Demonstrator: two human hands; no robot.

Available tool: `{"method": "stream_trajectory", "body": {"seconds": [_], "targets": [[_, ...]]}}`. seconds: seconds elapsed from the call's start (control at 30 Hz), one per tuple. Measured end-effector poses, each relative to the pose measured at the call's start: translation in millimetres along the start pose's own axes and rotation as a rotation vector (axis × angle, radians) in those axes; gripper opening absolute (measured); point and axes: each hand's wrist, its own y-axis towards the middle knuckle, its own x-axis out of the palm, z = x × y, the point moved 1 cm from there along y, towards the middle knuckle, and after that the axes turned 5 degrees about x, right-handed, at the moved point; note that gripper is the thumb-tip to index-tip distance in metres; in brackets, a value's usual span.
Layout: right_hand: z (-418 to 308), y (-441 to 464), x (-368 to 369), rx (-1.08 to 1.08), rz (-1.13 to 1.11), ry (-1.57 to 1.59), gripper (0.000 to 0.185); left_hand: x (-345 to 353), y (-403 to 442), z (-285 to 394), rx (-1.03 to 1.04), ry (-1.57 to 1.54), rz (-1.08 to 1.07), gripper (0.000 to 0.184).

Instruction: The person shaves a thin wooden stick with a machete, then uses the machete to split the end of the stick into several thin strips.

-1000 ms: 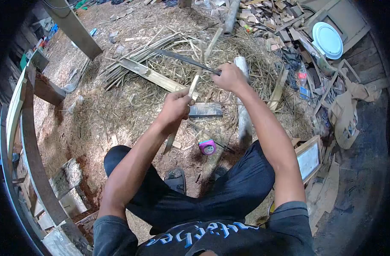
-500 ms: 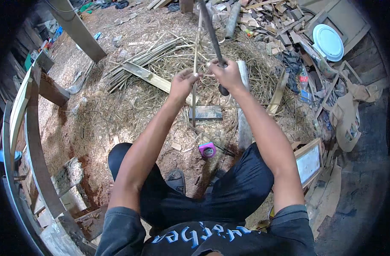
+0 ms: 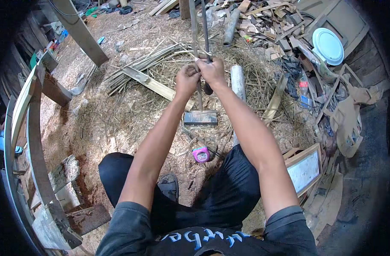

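Note:
A long thin bamboo strip (image 3: 194, 32) stands nearly upright in front of me, its lower end by a dark rectangular block (image 3: 200, 118) on the ground. My left hand (image 3: 188, 80) is closed at the strip, fingers curled, thumb side against it. Just to the right, my right hand (image 3: 212, 71) wraps the handle of a long dark knife (image 3: 206, 32), whose blade points away, beside the strip. The right fingertips meet the strip too; whether they grip it is hidden. A pink tape measure (image 3: 201, 154) lies between my feet.
Split bamboo strips (image 3: 139, 64) and shavings (image 3: 259, 79) cover the ground ahead. A pale pole (image 3: 238, 81) lies right of my hands. Wood scraps (image 3: 267, 25) and a white lid (image 3: 328, 46) are at the back right. Timber posts (image 3: 82, 34) stand left; a framed panel (image 3: 305, 170) is near my right knee.
My right hand has moved left with the knife, up against the strip and my left hand. The knife has swung more upright, and the left fingers are more curled.

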Motion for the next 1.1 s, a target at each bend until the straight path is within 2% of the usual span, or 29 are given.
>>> {"method": "stream_trajectory", "body": {"seconds": [0.03, 0.1, 0.13, 0.2, 0.27, 0.33, 0.37, 0.4, 0.47, 0.57, 0.6, 0.63, 0.7, 0.77, 0.83, 0.9, 0.97, 1.03, 1.07, 1.1], "targets": [[2.7, -0.4, -0.5, -0.064, 0.056, -0.118, 0.028, 2.5, -1.2, -6.4, 0.027, 0.002, 0.020, 0.030], [12.8, 1.1, -1.8, -0.080, 0.052, -0.160, 0.029, 6.1, -2.5, -17.4, 0.056, 0.004, 0.043, 0.029], [23.4, 0.8, -1.8, -0.089, 0.048, -0.204, 0.030, 5.8, -5.6, -23.1, 0.086, 0.115, 0.054, 0.029], [50.3, 0.6, -2.1, -0.071, 0.027, -0.206, 0.029, -1.7, -7.7, -54.7, 0.074, 0.278, 0.103, 0.027], [101.0, 5.9, 1.2, -0.032, 0.003, -0.146, 0.029, -3.4, -20.5, -57.5, 0.104, 0.226, 0.096, 0.027], [94.4, -12.0, 0.7, 0.028, -0.030, -0.144, 0.030, -7.8, -36.2, -58.8, 0.130, 0.178, 0.085, 0.026], [86.5, -20.0, 1.6, 0.068, -0.062, -0.137, 0.031, -9.9, -42.6, -57.1, 0.118, 0.269, 0.098, 0.026], [93.0, -19.6, 5.6, 0.109, -0.137, -0.115, 0.016, -12.8, -46.7, -57.9, 0.111, 0.359, 0.110, 0.025], [104.9, -24.1, 9.3, 0.097, -0.134, -0.173, 0.019, -22.5, -46.2, -67.7, 0.083, 0.499, 0.123, 0.023], [87.6, -42.5, 12.6, 0.114, -0.077, -0.315, 0.025, -28.8, -53.0, -75.7, 0.039, 0.437, 0.096, 0.029], [76.8, -48.8, 12.7, 0.112, -0.064, -0.345, 0.027, -31.1, -54.0, -79.1, 0.013, 0.275, 0.080, 0.035], [66.8, -53.1, 13.1, 0.108, -0.053, -0.376, 0.029, -35.7, -55.0, -79.2, 0.015, 0.273, 0.077, 0.035], [53.3, -55.7, 10.6, 0.097, -0.061, -0.468, 0.028, -51.7, -54.9, -76.6, 0.101, 0.606, -0.050, 0.034], [55.3, -56.8, 11.1, 0.111, -0.063, -0.419, 0.027, -85.4, -49.3, -79.3, 0.165, 0.576, -0.106, 0.033], [62.3, -57.6, 10.4, 0.112, -0.073, -0.428, 0.026, -109.5, -44.7, -57.9, 0.050, 0.494, 0.129, 0.026], [66.9, -62.3, 10.6, 0.024, -0.034, -0.442, 0.025, -111.1, -20.9, -29.3, 0.189, 0.342, 0.378, 0.025], [43.8, -73.8, 15.0, 0.024, -0.007, -0.538, 0.025, -94.0, 10.2, 9.0, 0.232, 0.107, 0.362, 0.036], [46.4, -78.5, 22.0, 0.096, 0.038, -0.520, 0.023, -60.9, 19.0, 74.1, 0.278, 0.114, 0.234, 0.038], [36.5, -83.8, 23.5, -0.055, 0.027, -0.678, 0.025, -46.5, 28.1, 90.3, 0.317, 0.093, 0.188, 0.037], [38.2, -85.2, 24.8, -0.056, 0.032, -0.684, 0.025, -35.6, 39.0, 99.6, 0.358, 0.072, 0.143, 0.037]]}}
